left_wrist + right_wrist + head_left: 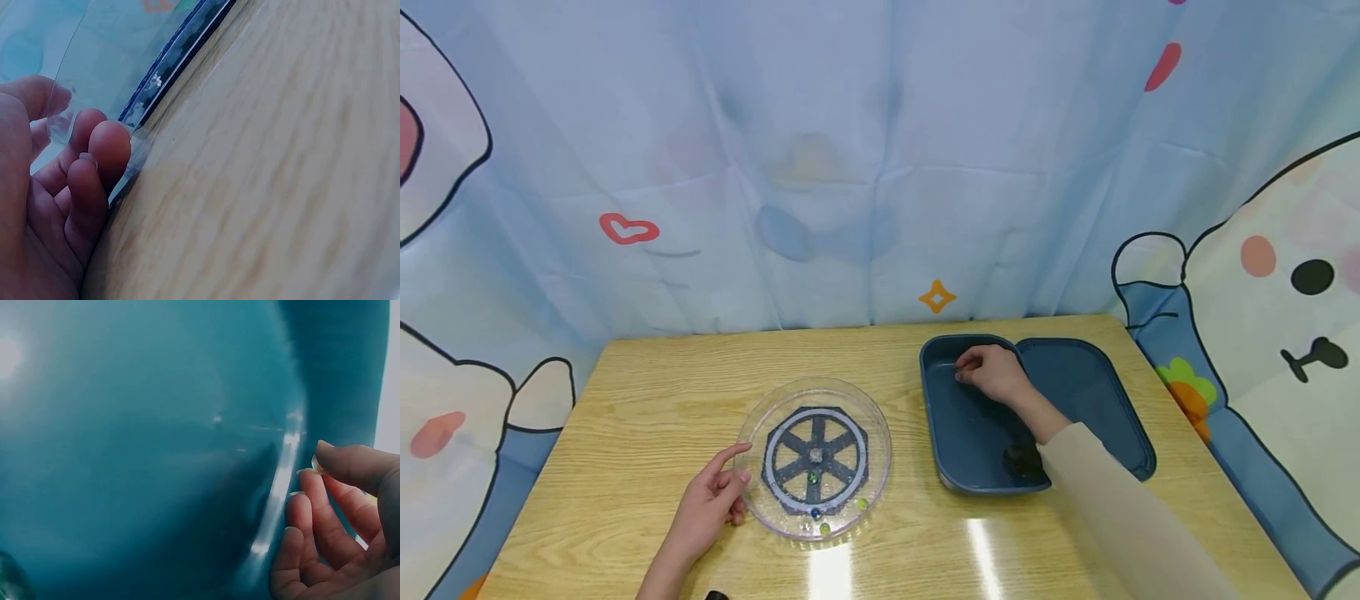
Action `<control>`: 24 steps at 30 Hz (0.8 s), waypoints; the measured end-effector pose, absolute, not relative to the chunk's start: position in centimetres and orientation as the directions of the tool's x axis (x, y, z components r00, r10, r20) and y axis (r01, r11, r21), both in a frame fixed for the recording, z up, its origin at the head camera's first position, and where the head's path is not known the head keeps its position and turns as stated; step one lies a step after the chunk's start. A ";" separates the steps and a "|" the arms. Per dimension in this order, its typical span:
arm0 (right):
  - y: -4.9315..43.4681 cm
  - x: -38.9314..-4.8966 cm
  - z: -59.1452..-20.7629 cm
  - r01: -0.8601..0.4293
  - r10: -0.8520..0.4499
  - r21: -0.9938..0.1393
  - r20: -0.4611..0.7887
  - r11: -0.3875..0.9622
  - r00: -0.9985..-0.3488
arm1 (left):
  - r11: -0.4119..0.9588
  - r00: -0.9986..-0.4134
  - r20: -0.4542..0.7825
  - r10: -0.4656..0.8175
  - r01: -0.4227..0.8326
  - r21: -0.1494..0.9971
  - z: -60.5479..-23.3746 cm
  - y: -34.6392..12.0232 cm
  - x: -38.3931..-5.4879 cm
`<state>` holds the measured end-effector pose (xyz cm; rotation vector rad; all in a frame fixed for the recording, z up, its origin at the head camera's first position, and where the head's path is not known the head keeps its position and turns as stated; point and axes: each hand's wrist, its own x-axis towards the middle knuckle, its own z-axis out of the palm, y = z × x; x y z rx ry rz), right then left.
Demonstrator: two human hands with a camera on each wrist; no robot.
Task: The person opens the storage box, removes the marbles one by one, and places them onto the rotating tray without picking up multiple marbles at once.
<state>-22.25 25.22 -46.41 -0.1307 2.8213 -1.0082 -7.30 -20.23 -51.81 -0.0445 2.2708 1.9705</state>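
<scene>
In the head view, a round clear plastic dish [874,400] shows a dark spoked wheel shape [816,454] with a pale ring at its middle. Several small marbles lie in its near part, among them a blue marble [816,514] and a yellow-green marble [825,528]. My left hand [706,508] grips the dish's left rim, fingers curled at the clear wall [94,56]. My right hand [996,375] is inside a dark blue rectangular box [934,417], near its far end. Between thumb and index finger it pinches a small glassy marble [316,464], mostly covered by the fingertips.
A flat dark blue lid [1097,392] lies against the box's right side. Both stand on a wooden table [655,417]. Behind the table hangs a light blue curtain [820,167] with cartoon figures. A dark object [1021,461] shows under the right wrist.
</scene>
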 end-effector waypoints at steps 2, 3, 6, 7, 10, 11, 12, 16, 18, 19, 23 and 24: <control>25.2 -22.2 -45.9 -0.034 -0.129 -0.642 -0.102 0.766 -0.986 | 0.143 -0.990 -0.121 0.068 -0.111 0.984 -51.8 -20.2 -7.3; 25.1 -22.1 -45.7 -0.028 -0.124 -0.646 -0.103 0.763 -0.987 | 0.142 -0.990 -0.121 0.068 -0.111 0.984 -51.8 -20.3 -7.3; 24.8 -21.8 -45.0 -0.035 -0.127 -0.653 -0.094 0.757 -0.988 | 0.142 -0.990 -0.127 0.066 -0.117 0.983 -51.8 -20.3 -7.3; 24.7 -21.7 -44.8 -0.041 -0.129 -0.653 -0.087 0.756 -0.988 | 0.141 -0.989 -0.129 0.065 -0.119 0.983 -51.8 -20.3 -7.3; 24.2 -21.3 -44.0 -0.071 -0.145 -0.658 -0.058 0.750 -0.988 | 0.143 -0.989 -0.136 0.061 -0.126 0.982 -51.8 -20.2 -7.3; 24.0 -21.1 -43.8 -0.083 -0.153 -0.662 -0.049 0.745 -0.987 | 0.144 -0.989 -0.136 0.059 -0.127 0.982 -51.8 -20.2 -7.3; 23.9 -20.9 -43.6 -0.094 -0.162 -0.668 -0.040 0.738 -0.986 | 0.144 -0.989 -0.136 0.057 -0.126 0.981 -51.8 -20.2 -7.3; 23.0 -20.0 -42.8 -0.132 -0.192 -0.691 -0.010 0.711 -0.981 | 0.146 -0.990 -0.130 0.051 -0.121 0.982 -51.8 -20.2 -7.2; 22.5 -19.7 -42.5 -0.151 -0.206 -0.700 0.006 0.698 -0.979 | 0.146 -0.991 -0.127 0.052 -0.118 0.982 -51.9 -20.2 -7.2; 22.2 -19.5 -42.4 -0.159 -0.211 -0.704 0.013 0.693 -0.977 | 0.146 -0.991 -0.125 0.052 -0.116 0.982 -51.9 -20.2 -7.3; 20.9 -18.7 -42.1 -0.205 -0.250 -0.711 0.043 0.673 -0.967 | 0.146 -0.991 -0.121 0.054 -0.112 0.983 -51.9 -20.2 -7.3; 20.5 -18.5 -42.0 -0.216 -0.260 -0.710 0.049 0.670 -0.964 | 0.146 -0.991 -0.119 0.056 -0.110 0.983 -51.9 -20.2 -7.3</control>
